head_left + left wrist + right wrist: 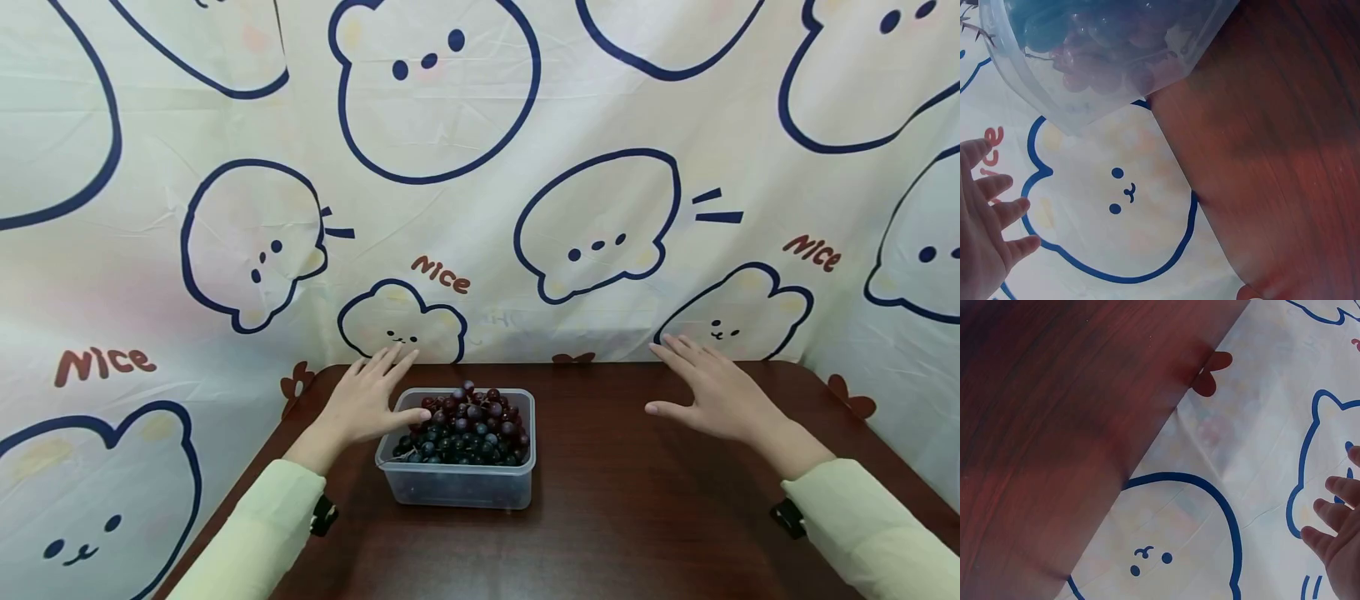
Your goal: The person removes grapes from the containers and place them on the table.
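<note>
The left arm [251,529] and right arm [873,525] are outstretched, fingers [402,368] extended (thumbs [408,416] apart).

Container [1044,94] only partly within left-wrist view

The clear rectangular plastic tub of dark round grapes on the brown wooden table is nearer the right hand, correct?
No: the head view shows the clear rectangular plastic tub of dark grapes on the brown wooden table nearer the left hand, not the right hand.
</note>
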`<action>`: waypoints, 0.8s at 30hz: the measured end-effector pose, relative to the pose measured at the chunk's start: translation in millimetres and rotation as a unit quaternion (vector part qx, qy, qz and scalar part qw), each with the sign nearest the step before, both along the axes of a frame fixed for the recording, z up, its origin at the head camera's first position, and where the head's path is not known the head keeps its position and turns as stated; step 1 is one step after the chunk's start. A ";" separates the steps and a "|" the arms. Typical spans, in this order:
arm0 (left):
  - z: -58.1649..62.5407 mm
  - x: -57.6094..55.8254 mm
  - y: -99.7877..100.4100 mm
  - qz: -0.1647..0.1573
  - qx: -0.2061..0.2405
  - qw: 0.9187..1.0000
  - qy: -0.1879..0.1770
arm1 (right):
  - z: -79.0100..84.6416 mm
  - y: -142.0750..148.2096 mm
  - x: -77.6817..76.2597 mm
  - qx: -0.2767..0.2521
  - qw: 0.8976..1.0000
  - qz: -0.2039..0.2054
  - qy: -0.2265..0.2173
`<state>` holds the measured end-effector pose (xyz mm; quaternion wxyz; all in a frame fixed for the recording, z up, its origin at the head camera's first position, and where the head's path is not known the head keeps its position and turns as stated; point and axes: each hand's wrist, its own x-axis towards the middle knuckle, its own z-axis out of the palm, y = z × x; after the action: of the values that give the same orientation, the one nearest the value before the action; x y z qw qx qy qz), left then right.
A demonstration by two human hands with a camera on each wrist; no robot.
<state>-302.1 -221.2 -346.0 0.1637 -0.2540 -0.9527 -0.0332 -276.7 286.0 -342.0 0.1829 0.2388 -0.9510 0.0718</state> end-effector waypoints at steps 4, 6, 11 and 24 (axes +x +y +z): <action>-0.4 2.4 -2.1 -0.002 0.004 1.000 0.013 | -2.1 -0.5 0.2 -0.010 1.000 0.009 0.017; -1.0 4.0 -2.9 -0.004 0.008 1.000 0.018 | -3.0 -1.4 0.3 -0.016 0.999 0.017 0.030; -3.4 7.4 -4.8 -0.003 0.017 1.000 0.026 | -4.8 -5.4 1.1 -0.033 0.997 0.032 0.059; -8.5 14.9 -11.3 0.005 0.027 0.999 0.027 | -5.8 -12.9 4.8 -0.079 0.993 0.059 0.071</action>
<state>-287.2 -232.5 -354.5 0.1961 -0.2454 -0.9480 -0.0515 -271.9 273.2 -347.8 0.2641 0.2834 -0.9112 0.1400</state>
